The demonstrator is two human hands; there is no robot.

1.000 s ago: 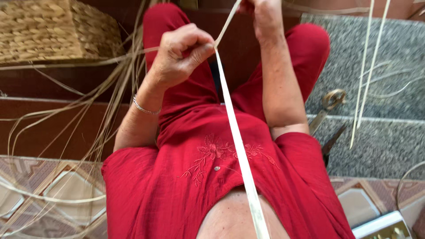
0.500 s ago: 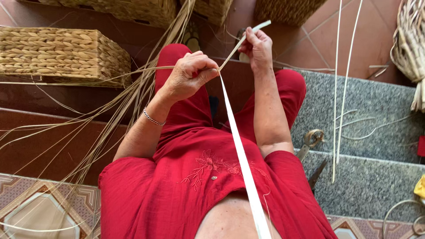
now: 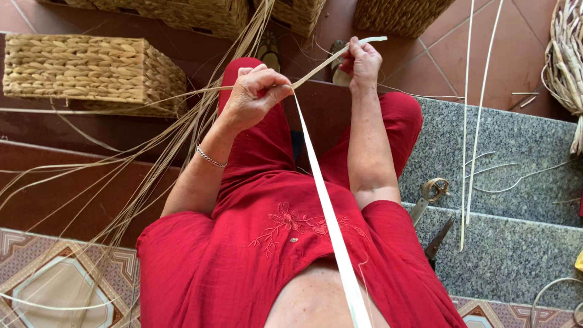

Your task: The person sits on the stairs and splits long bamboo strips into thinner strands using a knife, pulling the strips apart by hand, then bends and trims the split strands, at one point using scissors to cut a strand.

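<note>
Terracotta tile floor (image 3: 473, 54), grey granite steps (image 3: 516, 140), woven baskets (image 3: 91, 73), daylight

Woven baskets (image 3: 91, 70) stand on tiles; scissors (image 3: 432, 209) lie on the granite step (image 3: 516, 140).

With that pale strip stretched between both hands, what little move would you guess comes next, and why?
Probably the left hand slides a little further down the pale strip. It pinches the strip where it bends, the right hand grips the short end beyond, and most of the strip's length trails unhandled towards the camera.
</note>
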